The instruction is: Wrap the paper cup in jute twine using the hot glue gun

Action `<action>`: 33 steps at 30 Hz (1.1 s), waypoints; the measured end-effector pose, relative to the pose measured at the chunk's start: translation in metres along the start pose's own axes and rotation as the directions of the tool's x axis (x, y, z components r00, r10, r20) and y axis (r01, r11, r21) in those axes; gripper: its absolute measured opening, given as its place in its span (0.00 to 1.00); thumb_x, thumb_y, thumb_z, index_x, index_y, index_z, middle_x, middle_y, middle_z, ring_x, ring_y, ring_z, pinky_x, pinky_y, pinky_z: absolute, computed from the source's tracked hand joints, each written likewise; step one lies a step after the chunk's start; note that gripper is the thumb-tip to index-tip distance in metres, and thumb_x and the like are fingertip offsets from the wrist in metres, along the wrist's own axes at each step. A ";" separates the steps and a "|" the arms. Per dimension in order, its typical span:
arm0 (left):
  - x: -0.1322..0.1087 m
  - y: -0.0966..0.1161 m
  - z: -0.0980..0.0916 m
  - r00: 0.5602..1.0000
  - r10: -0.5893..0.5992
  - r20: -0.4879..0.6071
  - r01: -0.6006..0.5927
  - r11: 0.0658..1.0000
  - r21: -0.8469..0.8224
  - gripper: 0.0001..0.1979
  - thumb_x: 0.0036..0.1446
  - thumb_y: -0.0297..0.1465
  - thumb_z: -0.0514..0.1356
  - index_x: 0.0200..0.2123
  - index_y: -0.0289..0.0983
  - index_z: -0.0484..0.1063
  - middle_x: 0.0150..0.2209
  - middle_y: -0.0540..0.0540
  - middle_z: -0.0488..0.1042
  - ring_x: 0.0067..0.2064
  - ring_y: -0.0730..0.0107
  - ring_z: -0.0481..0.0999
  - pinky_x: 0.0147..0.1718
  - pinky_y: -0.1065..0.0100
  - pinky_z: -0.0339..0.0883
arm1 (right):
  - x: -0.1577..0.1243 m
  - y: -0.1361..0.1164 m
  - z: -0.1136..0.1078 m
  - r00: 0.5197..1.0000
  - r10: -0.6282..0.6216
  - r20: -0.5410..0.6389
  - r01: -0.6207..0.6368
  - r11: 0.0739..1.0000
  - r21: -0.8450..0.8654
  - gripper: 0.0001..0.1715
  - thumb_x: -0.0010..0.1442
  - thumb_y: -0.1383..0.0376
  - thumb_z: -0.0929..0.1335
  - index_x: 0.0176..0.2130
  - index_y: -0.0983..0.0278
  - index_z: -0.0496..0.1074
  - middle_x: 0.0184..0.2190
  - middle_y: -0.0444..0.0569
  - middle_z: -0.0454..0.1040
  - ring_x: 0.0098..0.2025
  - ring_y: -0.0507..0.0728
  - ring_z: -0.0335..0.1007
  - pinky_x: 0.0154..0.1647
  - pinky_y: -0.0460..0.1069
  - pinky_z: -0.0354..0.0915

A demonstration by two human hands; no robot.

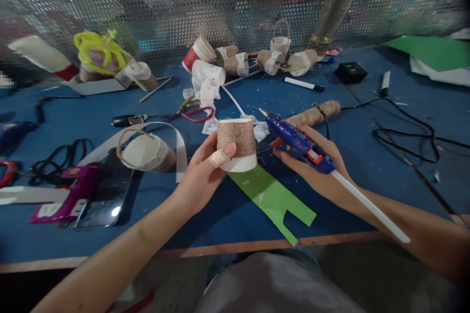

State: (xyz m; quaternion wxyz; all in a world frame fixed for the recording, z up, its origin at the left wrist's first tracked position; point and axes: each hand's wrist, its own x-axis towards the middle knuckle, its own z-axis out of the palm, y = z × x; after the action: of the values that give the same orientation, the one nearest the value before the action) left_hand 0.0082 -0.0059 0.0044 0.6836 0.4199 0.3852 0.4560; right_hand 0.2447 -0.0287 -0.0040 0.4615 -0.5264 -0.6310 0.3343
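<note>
My left hand (203,171) is closed around a paper cup wrapped in jute twine (235,143), held upside down above the blue table (367,156); the thumb wears a plaster. My right hand (316,164) grips a blue hot glue gun (295,139) with a white glue stick (370,208) sticking out behind. Its nozzle points up and left, close to the cup's right side. A green paper strip (273,198) lies under both hands.
A spool of twine (314,113) lies behind the glue gun. Another cup with a twine handle (145,152) lies left, beside a purple glue gun (69,193) and a phone (106,195). Scissors (191,112), pliers (130,120), cables (404,132), several decorated cups (235,61) and a mesh wall (220,0) stand farther back.
</note>
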 end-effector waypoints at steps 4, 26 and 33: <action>-0.002 0.001 -0.001 0.998 0.069 -0.006 -0.069 0.996 -0.048 0.25 0.57 0.40 0.69 0.57 0.43 0.76 0.52 0.42 0.81 0.54 0.49 0.80 0.51 0.55 0.76 | 0.008 0.013 0.000 1.000 -0.009 -0.024 0.010 0.999 0.038 0.15 0.57 0.63 0.77 0.45 0.60 0.77 0.44 0.48 0.82 0.44 0.60 0.79 0.45 0.54 0.73; -0.004 0.012 0.004 0.995 0.097 0.004 -0.095 0.982 -0.163 0.26 0.57 0.39 0.66 0.59 0.45 0.73 0.50 0.44 0.81 0.54 0.51 0.80 0.55 0.54 0.74 | -0.009 -0.013 -0.010 0.982 -0.160 0.099 0.168 0.983 -0.075 0.14 0.63 0.63 0.74 0.29 0.58 0.67 0.23 0.40 0.68 0.23 0.51 0.63 0.25 0.49 0.61; -0.004 0.014 0.006 0.995 0.103 -0.001 -0.102 0.979 -0.176 0.27 0.58 0.37 0.65 0.61 0.45 0.72 0.53 0.44 0.81 0.54 0.49 0.81 0.48 0.55 0.78 | -0.006 -0.004 -0.013 0.922 -0.283 0.264 0.301 0.953 -0.031 0.12 0.61 0.71 0.72 0.31 0.59 0.65 0.26 0.40 0.66 0.25 0.51 0.62 0.26 0.49 0.58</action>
State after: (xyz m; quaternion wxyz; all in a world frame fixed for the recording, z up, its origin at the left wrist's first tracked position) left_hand 0.0088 -0.0079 0.0198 0.6952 0.3789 0.3185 0.5213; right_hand 0.2560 -0.0365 0.0025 0.4015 -0.3948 -0.7682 0.3047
